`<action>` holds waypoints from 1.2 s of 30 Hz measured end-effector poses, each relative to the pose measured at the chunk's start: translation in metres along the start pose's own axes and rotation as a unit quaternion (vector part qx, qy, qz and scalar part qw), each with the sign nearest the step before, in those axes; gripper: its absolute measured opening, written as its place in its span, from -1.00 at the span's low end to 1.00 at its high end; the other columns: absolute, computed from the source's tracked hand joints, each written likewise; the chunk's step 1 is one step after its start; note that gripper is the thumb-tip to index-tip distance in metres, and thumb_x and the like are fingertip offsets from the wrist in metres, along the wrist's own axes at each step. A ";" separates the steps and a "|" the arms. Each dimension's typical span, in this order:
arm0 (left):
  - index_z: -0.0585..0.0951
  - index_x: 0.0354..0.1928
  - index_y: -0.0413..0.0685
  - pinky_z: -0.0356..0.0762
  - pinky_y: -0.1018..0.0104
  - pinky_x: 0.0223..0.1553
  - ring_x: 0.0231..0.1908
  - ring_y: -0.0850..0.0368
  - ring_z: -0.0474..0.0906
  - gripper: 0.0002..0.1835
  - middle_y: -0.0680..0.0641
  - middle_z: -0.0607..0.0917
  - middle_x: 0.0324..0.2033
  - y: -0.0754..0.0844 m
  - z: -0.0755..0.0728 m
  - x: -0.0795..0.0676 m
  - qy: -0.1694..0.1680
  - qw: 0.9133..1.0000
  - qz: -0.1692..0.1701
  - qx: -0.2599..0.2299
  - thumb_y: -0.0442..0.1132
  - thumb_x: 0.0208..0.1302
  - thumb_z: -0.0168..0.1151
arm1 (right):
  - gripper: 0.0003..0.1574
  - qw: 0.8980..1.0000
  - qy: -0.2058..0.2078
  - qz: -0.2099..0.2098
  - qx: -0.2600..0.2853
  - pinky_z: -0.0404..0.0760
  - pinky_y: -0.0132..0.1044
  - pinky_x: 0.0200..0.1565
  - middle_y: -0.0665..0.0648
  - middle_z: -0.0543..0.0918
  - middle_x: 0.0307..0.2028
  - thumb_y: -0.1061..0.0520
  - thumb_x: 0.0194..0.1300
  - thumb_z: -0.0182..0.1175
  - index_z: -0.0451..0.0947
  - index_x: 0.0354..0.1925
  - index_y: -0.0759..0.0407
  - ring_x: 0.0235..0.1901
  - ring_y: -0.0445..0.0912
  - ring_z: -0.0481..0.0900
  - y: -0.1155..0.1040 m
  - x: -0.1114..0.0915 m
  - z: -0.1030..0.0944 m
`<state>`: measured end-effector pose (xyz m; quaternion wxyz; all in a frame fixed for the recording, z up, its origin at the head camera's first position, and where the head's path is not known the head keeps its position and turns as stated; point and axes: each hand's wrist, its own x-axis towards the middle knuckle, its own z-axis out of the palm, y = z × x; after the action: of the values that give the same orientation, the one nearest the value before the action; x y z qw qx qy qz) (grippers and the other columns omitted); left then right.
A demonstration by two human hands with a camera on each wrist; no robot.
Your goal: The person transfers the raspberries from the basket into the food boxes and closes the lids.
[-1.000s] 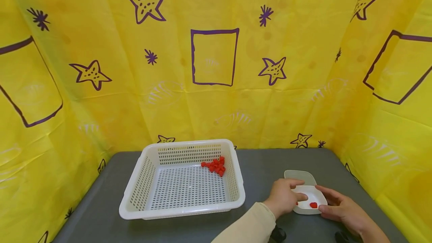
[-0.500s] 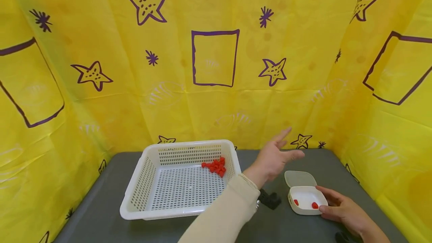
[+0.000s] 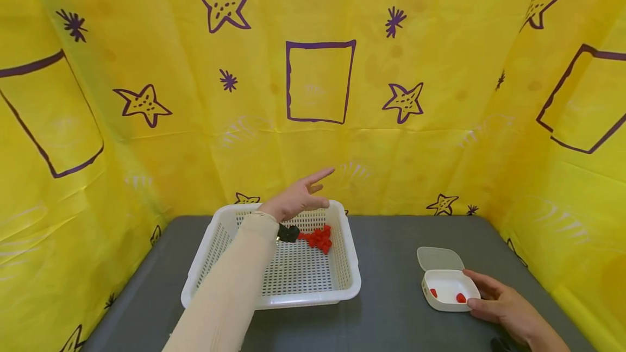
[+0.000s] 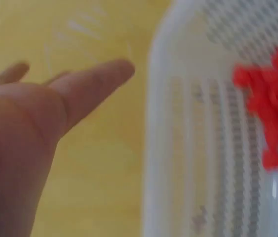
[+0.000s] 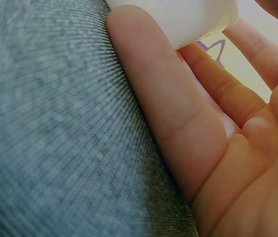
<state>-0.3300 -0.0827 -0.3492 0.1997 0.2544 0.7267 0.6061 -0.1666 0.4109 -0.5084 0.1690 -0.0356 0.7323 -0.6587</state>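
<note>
Head view: from above table's (image 3: 386, 265) near side, faces fwd & down; wide, far enough back for curtain (image 3: 376, 178), basket (image 3: 303, 299), box (image 3: 447, 306), L hand (image 3: 295, 200) & R hand (image 3: 501, 306). L wrist view: close, blurry, looks past L hand to basket & curtain; rolled, w/ basket on view's R. R wrist view: v. close, low by table, faces along R hand to box's side; also rolled, table on view's L. Head + L wrist share L hand, basket, red bits (image 3: 320, 239), curtain; head + R wrist share R hand, box, table, bit of curtain.
</note>
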 end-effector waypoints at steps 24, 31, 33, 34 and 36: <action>0.64 0.18 -0.15 0.63 0.10 -0.08 0.03 0.00 0.59 -0.52 -0.13 0.63 0.13 -0.112 -0.035 -0.025 0.064 0.976 -0.160 0.133 -0.45 0.17 0.40 | -0.31 1.000 0.006 -0.001 -0.014 0.59 -0.11 0.04 0.11 0.36 0.31 0.25 0.43 0.19 0.28 0.46 0.13 0.02 -0.23 0.52 -0.003 0.003 0.001; 0.74 0.05 0.14 0.53 0.04 0.04 -0.10 0.07 0.59 -0.60 0.09 0.71 -0.06 -0.117 -0.039 -0.025 0.044 0.946 -0.188 0.259 -0.26 0.13 0.49 | -0.26 1.000 0.012 0.015 -0.019 0.58 -0.10 0.05 0.21 0.31 0.35 0.23 0.42 0.21 0.22 0.47 0.20 0.02 -0.23 0.52 -0.004 0.002 0.001; 0.75 0.02 0.15 0.51 -0.01 0.07 -0.10 0.05 0.57 -0.61 0.10 0.72 -0.11 -0.120 -0.040 -0.025 0.043 0.944 -0.193 0.264 -0.26 0.11 0.51 | -0.27 1.000 0.013 0.016 -0.020 0.58 -0.09 0.05 0.24 0.29 0.36 0.23 0.42 0.21 0.23 0.47 0.18 0.03 -0.23 0.51 -0.003 0.002 0.001; 0.77 -0.02 0.16 0.50 -0.01 0.06 -0.11 0.05 0.57 -0.64 0.10 0.72 -0.13 -0.121 -0.039 -0.024 0.045 0.942 -0.194 0.271 -0.27 0.09 0.51 | -0.27 1.000 0.010 0.012 -0.020 0.58 -0.09 0.05 0.24 0.30 0.36 0.23 0.43 0.21 0.24 0.47 0.17 0.03 -0.22 0.51 -0.003 0.002 0.001; 0.79 -0.10 0.14 0.52 0.03 0.02 -0.17 0.06 0.56 -0.68 0.10 0.71 -0.18 -0.124 -0.038 -0.023 0.052 0.938 -0.195 0.283 -0.31 0.07 0.52 | -0.31 1.000 0.007 0.011 -0.013 0.58 -0.10 0.05 0.13 0.35 0.32 0.24 0.43 0.20 0.29 0.46 0.10 0.03 -0.22 0.52 -0.002 0.001 0.000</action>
<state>-0.3509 -0.1432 -0.4642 0.1958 0.1215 0.9128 0.3372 -0.1683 0.4104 -0.5069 0.1707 -0.0248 0.7424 -0.6473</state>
